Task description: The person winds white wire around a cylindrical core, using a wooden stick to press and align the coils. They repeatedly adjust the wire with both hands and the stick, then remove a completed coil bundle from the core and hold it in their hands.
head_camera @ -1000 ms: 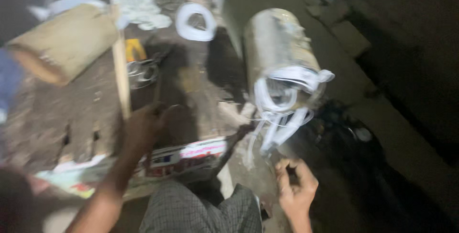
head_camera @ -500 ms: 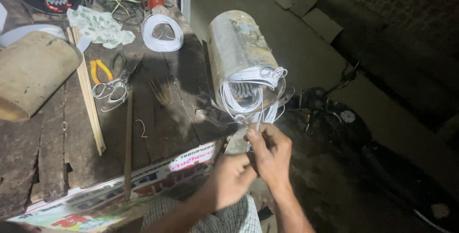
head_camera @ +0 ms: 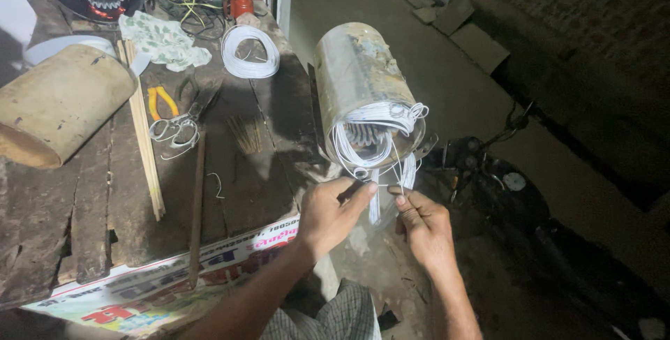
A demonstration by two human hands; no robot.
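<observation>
My left hand [head_camera: 333,216] and right hand [head_camera: 423,227] met just below the open end of a grey metal cylinder [head_camera: 359,82], which lay on its side at the edge of a rough wooden bench [head_camera: 84,207]. Both hands were nearly closed, fingertips pinching thin white wires [head_camera: 380,137] that looped out of the cylinder's mouth. I judged the strands needed gentle, even tension, kept separate so none kinked. The casing looked dull and scuffed, the wires smooth and springy. Scissors [head_camera: 183,120], yellow-handled pliers [head_camera: 159,102] and a white wire coil [head_camera: 250,51] lay on the planks.
</observation>
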